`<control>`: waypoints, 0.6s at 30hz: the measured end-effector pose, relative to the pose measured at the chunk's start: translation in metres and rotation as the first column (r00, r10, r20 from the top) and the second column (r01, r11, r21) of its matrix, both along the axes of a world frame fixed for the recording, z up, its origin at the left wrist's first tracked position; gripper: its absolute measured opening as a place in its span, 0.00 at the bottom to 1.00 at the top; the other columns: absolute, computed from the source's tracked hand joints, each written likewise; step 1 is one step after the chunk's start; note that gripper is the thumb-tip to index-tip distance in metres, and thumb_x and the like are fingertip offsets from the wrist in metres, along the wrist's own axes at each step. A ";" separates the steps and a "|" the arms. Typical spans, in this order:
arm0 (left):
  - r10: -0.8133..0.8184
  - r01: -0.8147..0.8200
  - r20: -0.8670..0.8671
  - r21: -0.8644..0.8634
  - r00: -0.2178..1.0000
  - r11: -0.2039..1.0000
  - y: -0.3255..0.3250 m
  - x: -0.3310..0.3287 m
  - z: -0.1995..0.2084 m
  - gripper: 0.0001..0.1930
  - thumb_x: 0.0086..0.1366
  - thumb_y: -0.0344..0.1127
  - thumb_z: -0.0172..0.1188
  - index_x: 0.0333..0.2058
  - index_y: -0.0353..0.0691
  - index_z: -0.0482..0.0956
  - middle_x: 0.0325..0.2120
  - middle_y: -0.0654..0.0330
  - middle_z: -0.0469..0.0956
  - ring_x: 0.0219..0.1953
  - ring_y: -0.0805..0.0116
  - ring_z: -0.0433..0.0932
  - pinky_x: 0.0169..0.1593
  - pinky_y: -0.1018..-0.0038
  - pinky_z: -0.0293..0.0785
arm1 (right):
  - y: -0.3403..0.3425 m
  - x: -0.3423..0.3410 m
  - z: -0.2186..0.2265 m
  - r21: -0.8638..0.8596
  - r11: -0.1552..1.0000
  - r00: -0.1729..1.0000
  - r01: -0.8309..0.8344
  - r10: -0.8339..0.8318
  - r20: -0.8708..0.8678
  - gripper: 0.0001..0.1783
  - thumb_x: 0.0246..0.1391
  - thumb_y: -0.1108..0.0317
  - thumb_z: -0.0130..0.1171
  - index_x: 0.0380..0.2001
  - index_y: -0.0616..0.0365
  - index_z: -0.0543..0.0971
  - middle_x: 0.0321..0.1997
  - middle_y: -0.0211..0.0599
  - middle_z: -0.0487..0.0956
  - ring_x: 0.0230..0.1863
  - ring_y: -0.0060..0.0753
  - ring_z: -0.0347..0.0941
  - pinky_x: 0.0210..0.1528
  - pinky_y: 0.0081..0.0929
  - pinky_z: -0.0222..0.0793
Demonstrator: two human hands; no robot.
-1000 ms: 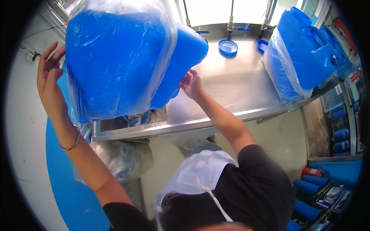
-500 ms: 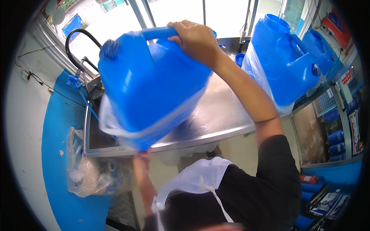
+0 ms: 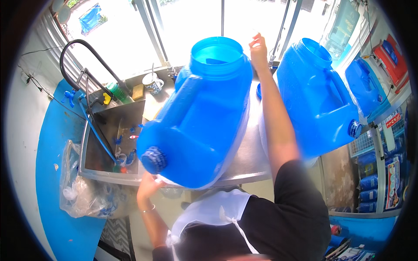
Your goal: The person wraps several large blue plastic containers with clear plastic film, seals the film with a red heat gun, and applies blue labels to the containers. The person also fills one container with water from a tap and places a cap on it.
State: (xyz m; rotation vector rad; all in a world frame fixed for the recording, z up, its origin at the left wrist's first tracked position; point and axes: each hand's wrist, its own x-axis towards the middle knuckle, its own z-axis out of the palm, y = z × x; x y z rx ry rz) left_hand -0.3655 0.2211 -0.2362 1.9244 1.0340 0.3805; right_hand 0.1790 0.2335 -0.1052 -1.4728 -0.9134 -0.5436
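A large blue plastic water jug [image 3: 209, 117] stands on the steel counter in front of me, its wide round mouth uncovered. A ribbed cap closes the spout at its near left corner, and clear plastic clings about its lower side. My left hand [image 3: 149, 186] holds the jug low on the near left, below the spout cap; its fingertips are partly hidden there. Beyond the jug's mouth, on its right, my right hand [image 3: 257, 45] is raised off the handle with its fingers curled. Whether anything small or clear is in those fingers is lost in the window glare.
To the right stands a second blue jug [image 3: 309, 95], with another [image 3: 365, 82] beyond it. A steel sink [image 3: 93, 148] with a black hose [image 3: 72, 52] is on the left. A mug [image 3: 151, 82] and a sponge [image 3: 138, 92] sit behind it. A plastic bag [image 3: 82, 187] hangs below.
The jug has turned and come down onto the counter, its open mouth now showing. My right hand has let go of the handle and moved right and away. My left hand remains low at the jug.
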 end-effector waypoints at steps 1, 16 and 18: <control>-0.013 0.012 -0.031 -0.044 0.999 0.999 0.006 0.002 -0.012 0.32 0.45 0.33 0.74 0.52 0.36 0.74 0.44 0.50 0.78 0.50 0.56 0.75 0.52 0.66 0.71 | 0.011 0.016 -0.026 -0.349 0.924 0.978 -0.157 0.096 -0.188 0.24 0.57 0.62 0.54 0.53 0.65 0.72 0.44 0.58 0.79 0.49 0.55 0.75 0.53 0.39 0.71; -0.252 0.246 0.139 0.060 0.958 0.967 -0.051 0.107 -0.030 0.38 0.48 0.35 0.74 0.57 0.34 0.68 0.52 0.45 0.72 0.55 0.51 0.72 0.56 0.64 0.70 | 0.063 0.069 -0.105 -0.988 0.074 0.970 -0.132 0.215 -0.114 0.27 0.62 0.52 0.49 0.63 0.41 0.69 0.62 0.51 0.71 0.64 0.50 0.66 0.65 0.45 0.61; -0.284 0.269 0.164 0.105 0.945 0.957 -0.054 0.129 -0.022 0.38 0.48 0.35 0.74 0.57 0.34 0.68 0.52 0.45 0.72 0.54 0.51 0.72 0.55 0.64 0.70 | 0.064 0.075 -0.116 -0.983 0.122 0.975 -0.137 0.190 -0.113 0.27 0.62 0.52 0.49 0.63 0.42 0.70 0.62 0.51 0.71 0.64 0.50 0.66 0.65 0.45 0.61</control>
